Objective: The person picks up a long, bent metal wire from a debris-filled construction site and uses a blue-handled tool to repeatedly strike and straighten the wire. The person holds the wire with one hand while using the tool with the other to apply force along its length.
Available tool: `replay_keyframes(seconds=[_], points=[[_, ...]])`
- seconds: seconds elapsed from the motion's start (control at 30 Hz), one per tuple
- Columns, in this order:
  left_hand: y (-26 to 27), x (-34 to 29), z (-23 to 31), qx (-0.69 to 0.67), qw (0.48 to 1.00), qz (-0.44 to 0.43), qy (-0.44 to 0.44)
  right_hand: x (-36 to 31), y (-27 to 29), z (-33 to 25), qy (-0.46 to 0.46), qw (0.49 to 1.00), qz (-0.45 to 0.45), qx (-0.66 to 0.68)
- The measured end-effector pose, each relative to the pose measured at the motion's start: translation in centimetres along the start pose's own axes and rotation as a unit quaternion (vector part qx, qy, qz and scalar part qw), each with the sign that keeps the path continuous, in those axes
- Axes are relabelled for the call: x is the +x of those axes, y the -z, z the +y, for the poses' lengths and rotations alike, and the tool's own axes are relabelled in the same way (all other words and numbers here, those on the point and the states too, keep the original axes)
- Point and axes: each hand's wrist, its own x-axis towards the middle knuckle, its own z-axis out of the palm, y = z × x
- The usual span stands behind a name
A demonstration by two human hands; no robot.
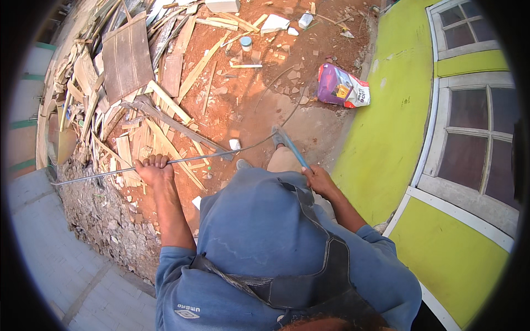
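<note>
My left hand [155,171] is closed in a fist around a thin steel rod [210,156]. From its far left tip, the rod runs past that fist toward the middle, then curves up into a loose bend near the paved strip. My right hand [320,181] grips the lower end of a blue bar-like tool [297,151], held at a slant in front of me. The tool's upper end meets the rod beside my shoe; whether it clamps the rod cannot be made out.
Broken boards and timber [127,60] pile up at left on red soil, beside rubble [110,220]. A purple and white sack [342,86] lies by the lime-green wall [381,132] with its white-framed window [469,138]. A blue-lidded jar [246,44] stands farther off.
</note>
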Motion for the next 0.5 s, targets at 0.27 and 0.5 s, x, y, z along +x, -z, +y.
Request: replay_keyframes(seconds=[0.27,0.5], points=[[-5.1,-1.4,0.9,0.020,0.997,-0.072,-0.008,2.3,2.4,1.5,0.110,0.990,0.059,-0.063],[-8.0,-0.4,1.1,0.027,0.999,-0.034,-0.009,2.3,2.9,-1.2,0.006,0.997,-0.029,0.073]])
